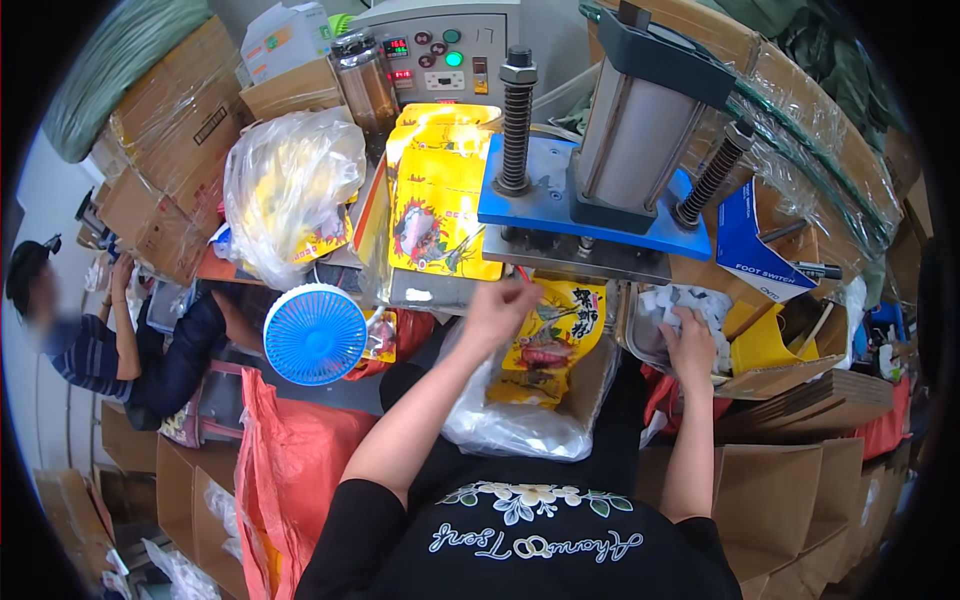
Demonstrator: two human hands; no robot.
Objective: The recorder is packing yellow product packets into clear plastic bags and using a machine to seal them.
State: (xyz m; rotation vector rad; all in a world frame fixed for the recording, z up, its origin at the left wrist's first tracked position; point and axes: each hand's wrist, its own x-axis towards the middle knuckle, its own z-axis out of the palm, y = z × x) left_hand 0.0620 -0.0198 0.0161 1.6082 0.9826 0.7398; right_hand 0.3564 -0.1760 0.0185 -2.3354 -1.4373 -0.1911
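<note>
My left hand (505,314) is closed in a pinch in front of the press. Its fingertips meet the upper left corner of a yellow printed pouch (556,340); whether they grip it or something small is hidden. The pouch leans in a plastic-lined box (596,388) at my lap, with more yellow pouches under it. To the right, my right hand (690,350) reaches into a clear tray (645,345) of small white packets (690,298). Its fingers are spread on the packets, and I see nothing gripped in them.
A press with a blue plate (552,208) stands ahead. Left of it are stacked yellow pouches (440,215), a plastic bag (290,180) and a blue fan (315,334). A carton (765,245) is at right, a red sack (290,470) at lower left. Another person (95,345) sits far left.
</note>
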